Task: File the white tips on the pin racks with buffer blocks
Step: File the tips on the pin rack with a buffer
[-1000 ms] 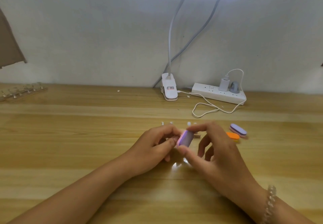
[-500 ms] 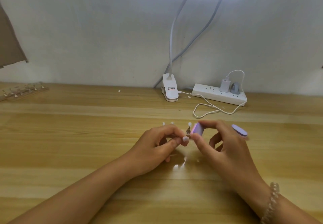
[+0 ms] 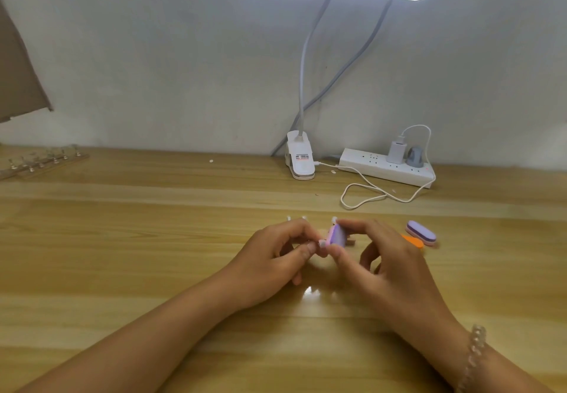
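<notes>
two hands, one tiny tip, plenty of ways to botch it

nearest the camera, the left hand (image 3: 276, 257) has thumb and forefinger pinched narrow on a white tip (image 3: 322, 243), and the right hand (image 3: 386, 267) pinches a purple buffer block (image 3: 337, 235) end to end, its face touching that tip. my worry: push too hard or tilt the block and the tip probably pops off or gets filed lopsided, and the thumb sits close enough to get scuffed too. just behind the fingers more white tips (image 3: 303, 217) stick up, and what they stand on is hidden, so a wide stroke could knock them. spare blocks (image 3: 421, 232) lie near the right hand on the table (image 3: 153, 270). another pin rack (image 3: 46, 162) waits far back left.
</notes>
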{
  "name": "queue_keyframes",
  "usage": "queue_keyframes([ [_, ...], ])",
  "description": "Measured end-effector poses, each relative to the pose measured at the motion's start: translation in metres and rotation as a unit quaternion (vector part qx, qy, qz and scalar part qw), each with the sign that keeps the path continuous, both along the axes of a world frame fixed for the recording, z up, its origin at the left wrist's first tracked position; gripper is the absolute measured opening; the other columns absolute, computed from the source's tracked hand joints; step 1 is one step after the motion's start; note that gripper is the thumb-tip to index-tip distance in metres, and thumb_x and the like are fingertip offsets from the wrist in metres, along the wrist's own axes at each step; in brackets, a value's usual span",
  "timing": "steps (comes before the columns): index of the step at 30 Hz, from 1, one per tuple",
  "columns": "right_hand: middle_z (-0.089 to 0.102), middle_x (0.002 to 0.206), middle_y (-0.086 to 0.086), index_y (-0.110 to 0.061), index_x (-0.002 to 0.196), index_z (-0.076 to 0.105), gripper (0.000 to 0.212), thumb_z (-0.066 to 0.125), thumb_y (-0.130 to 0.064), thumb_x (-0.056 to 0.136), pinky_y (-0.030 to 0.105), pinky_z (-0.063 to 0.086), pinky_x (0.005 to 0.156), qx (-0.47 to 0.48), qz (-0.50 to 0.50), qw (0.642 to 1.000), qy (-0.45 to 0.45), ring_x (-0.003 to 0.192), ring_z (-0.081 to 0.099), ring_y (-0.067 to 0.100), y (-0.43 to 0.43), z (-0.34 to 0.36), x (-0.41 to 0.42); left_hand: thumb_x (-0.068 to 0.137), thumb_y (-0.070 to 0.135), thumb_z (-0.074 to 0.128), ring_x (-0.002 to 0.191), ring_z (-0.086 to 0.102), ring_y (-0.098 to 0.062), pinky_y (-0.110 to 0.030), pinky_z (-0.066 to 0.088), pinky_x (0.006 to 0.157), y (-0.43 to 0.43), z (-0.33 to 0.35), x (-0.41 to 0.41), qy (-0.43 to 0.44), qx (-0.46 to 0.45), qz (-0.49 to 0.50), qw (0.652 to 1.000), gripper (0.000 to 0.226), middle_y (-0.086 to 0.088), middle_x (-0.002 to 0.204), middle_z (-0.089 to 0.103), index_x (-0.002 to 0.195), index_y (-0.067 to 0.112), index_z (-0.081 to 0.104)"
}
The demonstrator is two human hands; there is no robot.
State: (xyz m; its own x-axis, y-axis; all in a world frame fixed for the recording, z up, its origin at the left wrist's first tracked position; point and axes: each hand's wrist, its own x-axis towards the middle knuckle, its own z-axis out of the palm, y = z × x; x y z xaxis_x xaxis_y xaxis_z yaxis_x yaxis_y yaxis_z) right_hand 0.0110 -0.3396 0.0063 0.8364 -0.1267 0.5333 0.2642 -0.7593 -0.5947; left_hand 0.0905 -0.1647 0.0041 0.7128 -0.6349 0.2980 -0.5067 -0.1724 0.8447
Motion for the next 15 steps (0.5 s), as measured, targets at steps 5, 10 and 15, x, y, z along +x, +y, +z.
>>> queue_keyframes([
  [5,0.063,0.103,-0.019,-0.032,0.108,0.065,0.029,0.072,-0.047,0.084,0.016,0.042,0.058,0.01,0.022,0.999,-0.026,0.066,0.06,0.014,0.004,0.002,-0.004,0.098,0.005,0.057,0.052,0.055,-0.008,-0.022,0.045,0.058,-0.001,0.0,0.0,-0.004,-0.002,-0.002,1.0,0.013,0.022,0.079,0.065,0.097,0.012,0.067],
  [10,0.063,0.103,-0.016,-0.033,0.107,0.065,0.033,0.068,-0.05,0.079,0.019,0.041,0.059,0.017,-0.001,1.0,0.001,0.068,0.058,0.013,0.0,0.002,-0.001,0.096,0.007,0.062,0.05,0.056,-0.005,-0.018,0.042,0.055,-0.001,-0.001,0.0,-0.013,0.018,0.008,1.0,0.009,0.024,0.073,0.064,0.094,0.013,0.068],
  [15,0.059,0.099,-0.018,-0.032,0.103,0.064,0.032,0.069,-0.051,0.078,0.025,0.045,0.057,-0.021,0.039,0.999,-0.003,0.064,0.057,0.014,0.008,0.003,-0.006,0.095,0.003,0.059,0.051,0.055,-0.004,-0.019,0.042,0.055,0.0,-0.001,-0.001,-0.012,0.024,0.003,1.0,0.021,0.023,0.07,0.062,0.088,0.022,0.065],
])
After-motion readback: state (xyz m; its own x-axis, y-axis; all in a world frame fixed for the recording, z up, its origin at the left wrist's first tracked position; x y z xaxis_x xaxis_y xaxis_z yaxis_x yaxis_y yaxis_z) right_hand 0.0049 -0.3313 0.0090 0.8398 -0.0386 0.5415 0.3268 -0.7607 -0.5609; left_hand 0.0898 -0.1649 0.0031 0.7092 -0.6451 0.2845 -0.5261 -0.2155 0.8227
